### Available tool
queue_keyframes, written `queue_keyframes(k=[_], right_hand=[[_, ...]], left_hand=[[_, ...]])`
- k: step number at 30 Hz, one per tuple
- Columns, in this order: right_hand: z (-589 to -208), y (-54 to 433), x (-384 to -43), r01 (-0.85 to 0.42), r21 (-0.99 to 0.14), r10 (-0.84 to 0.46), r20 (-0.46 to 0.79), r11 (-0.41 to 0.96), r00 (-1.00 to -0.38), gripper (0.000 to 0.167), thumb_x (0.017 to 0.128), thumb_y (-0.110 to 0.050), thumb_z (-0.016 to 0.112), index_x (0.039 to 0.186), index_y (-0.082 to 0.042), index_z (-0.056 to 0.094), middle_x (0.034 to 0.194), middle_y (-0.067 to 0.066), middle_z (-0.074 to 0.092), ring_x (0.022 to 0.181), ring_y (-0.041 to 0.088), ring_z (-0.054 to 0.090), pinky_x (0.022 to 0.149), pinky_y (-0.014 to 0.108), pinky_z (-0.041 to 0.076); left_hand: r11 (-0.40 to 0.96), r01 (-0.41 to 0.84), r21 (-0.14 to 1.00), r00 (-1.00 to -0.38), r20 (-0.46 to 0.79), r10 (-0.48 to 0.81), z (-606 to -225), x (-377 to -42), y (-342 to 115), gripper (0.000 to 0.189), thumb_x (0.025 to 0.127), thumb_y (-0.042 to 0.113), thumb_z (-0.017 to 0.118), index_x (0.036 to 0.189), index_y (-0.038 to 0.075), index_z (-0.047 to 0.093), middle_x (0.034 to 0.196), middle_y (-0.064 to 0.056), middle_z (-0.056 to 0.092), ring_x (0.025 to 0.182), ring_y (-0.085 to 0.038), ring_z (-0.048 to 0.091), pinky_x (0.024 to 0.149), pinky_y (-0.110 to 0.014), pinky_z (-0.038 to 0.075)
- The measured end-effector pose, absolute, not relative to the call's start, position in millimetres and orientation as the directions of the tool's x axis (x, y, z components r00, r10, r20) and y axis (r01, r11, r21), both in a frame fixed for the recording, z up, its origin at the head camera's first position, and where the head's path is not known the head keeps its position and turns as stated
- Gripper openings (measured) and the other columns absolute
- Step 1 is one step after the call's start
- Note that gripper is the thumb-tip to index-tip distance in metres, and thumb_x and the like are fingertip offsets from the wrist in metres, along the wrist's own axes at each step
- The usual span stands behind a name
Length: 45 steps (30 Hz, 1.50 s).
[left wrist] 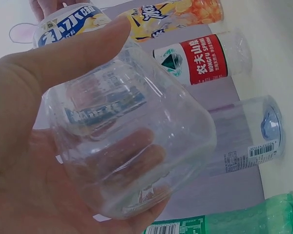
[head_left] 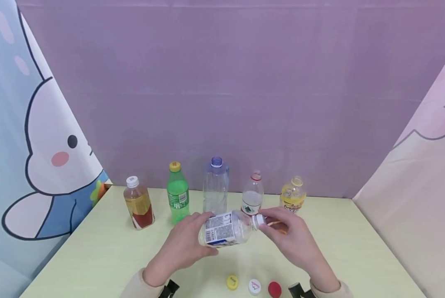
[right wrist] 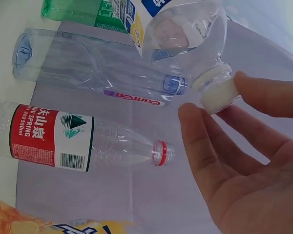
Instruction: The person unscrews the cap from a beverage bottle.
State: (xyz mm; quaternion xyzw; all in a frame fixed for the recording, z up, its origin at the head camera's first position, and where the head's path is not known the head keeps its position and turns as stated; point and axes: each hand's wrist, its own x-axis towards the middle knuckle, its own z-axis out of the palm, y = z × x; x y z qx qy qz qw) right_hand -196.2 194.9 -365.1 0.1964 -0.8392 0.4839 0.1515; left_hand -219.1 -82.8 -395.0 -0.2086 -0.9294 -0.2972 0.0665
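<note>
A clear plastic bottle (head_left: pixel 241 225) with a white and blue label is held tilted on its side above the table, its neck pointing right. My left hand (head_left: pixel 187 240) grips its body; in the left wrist view the thumb crosses the front and the fingers show through the plastic. A white cap (right wrist: pixel 219 95) sits at the bottle's mouth. My right hand (head_left: pixel 291 236) pinches this cap between thumb and fingers. Loose on the table below lie a yellow cap (head_left: pixel 232 282), a white cap with print (head_left: pixel 254 286) and a red cap (head_left: pixel 274 289).
Along the back stand a capped brown-red drink bottle (head_left: pixel 138 203), a green bottle (head_left: pixel 178 194) with a yellow cap, and three uncapped bottles: a tall bluish one (head_left: pixel 215 188), a red-labelled water bottle (right wrist: pixel 53 136) and a yellow-labelled bottle (head_left: pixel 293 192). Purple cloth (head_left: pixel 222 91) hangs behind.
</note>
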Motion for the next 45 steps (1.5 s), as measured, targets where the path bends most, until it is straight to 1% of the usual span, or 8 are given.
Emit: queue_keyframes(k=[5,12,19,22,27,33,40,45], right_hand=[[-365,194,-194,-0.469,-0.739,-0.167,0.448,0.483,-0.878,0.023,0.089,-0.006,0.077,0.111,-0.011,0.077,0.1,-0.006,0.07,0.09,0.01,0.066,0.08,0.029,0.059],[-364,191,-193,-0.457,-0.741,-0.163,0.437,0.492,-0.884,0.025,0.088,-0.002,0.077,0.11,-0.014,0.077,0.107,-0.006,0.072,0.091,0.012,0.066,0.081,0.029,0.057],[-366,194,-197,-0.541,-0.719,-0.195,0.512,0.436,-0.837,0.03,0.088,0.005,0.074,0.114,-0.008,0.074,0.113,-0.001,0.071,0.099,0.014,0.068,0.088,0.032,0.057],[-366,195,-198,-0.563,-0.681,-0.196,0.54,0.468,-0.818,0.032,0.086,0.009,0.074,0.114,-0.007,0.073,0.115,0.0,0.07,0.1,0.013,0.067,0.088,0.033,0.057],[-364,200,-199,-0.521,-0.628,-0.154,0.543,0.578,-0.826,0.033,0.082,0.01,0.076,0.111,-0.006,0.075,0.116,0.0,0.071,0.1,0.014,0.067,0.087,0.03,0.057],[-364,200,-199,-0.496,-0.618,-0.12,0.547,0.61,-0.828,0.032,0.082,0.01,0.076,0.11,-0.005,0.075,0.117,0.003,0.07,0.097,0.018,0.068,0.086,0.036,0.057],[-375,206,-201,-0.45,-0.63,-0.12,0.495,0.633,-0.861,0.03,0.082,0.008,0.078,0.107,-0.009,0.075,0.107,-0.001,0.071,0.093,0.016,0.069,0.082,0.038,0.058],[-395,212,-207,-0.454,-0.599,-0.21,0.434,0.66,-0.876,0.029,0.08,0.009,0.078,0.101,-0.01,0.073,0.097,-0.005,0.068,0.089,0.012,0.068,0.081,0.04,0.059]], left_hand=[[0.731,0.439,0.523,-0.898,0.25,0.361,-395,-220,-83,0.086,0.063,0.03,0.096,0.139,0.01,0.059,0.121,-0.005,0.066,0.11,-0.029,0.06,0.096,-0.057,0.048],[0.731,0.443,0.519,-0.896,0.251,0.365,-395,-219,-82,0.085,0.063,0.029,0.096,0.138,0.011,0.06,0.119,-0.004,0.066,0.109,-0.028,0.06,0.094,-0.056,0.049],[0.737,0.417,0.532,-0.909,0.229,0.349,-396,-219,-83,0.088,0.065,0.032,0.095,0.14,0.009,0.057,0.121,-0.005,0.065,0.11,-0.028,0.06,0.094,-0.056,0.049],[0.74,0.4,0.541,-0.916,0.211,0.34,-396,-220,-84,0.089,0.066,0.034,0.094,0.142,0.008,0.056,0.122,-0.006,0.065,0.11,-0.028,0.06,0.094,-0.056,0.049],[0.742,0.371,0.558,-0.928,0.19,0.321,-396,-221,-83,0.09,0.068,0.037,0.093,0.143,0.007,0.054,0.122,-0.007,0.065,0.11,-0.029,0.061,0.093,-0.056,0.05],[0.734,0.367,0.571,-0.929,0.191,0.316,-396,-222,-84,0.09,0.068,0.038,0.093,0.143,0.007,0.054,0.129,-0.013,0.064,0.117,-0.036,0.06,0.095,-0.06,0.049],[0.728,0.37,0.577,-0.928,0.199,0.314,-397,-223,-84,0.088,0.069,0.041,0.092,0.141,0.007,0.055,0.126,-0.01,0.065,0.115,-0.032,0.061,0.093,-0.058,0.05],[0.717,0.367,0.592,-0.929,0.191,0.317,-398,-225,-82,0.086,0.069,0.042,0.092,0.14,0.008,0.055,0.124,-0.006,0.066,0.113,-0.029,0.061,0.093,-0.056,0.051]])
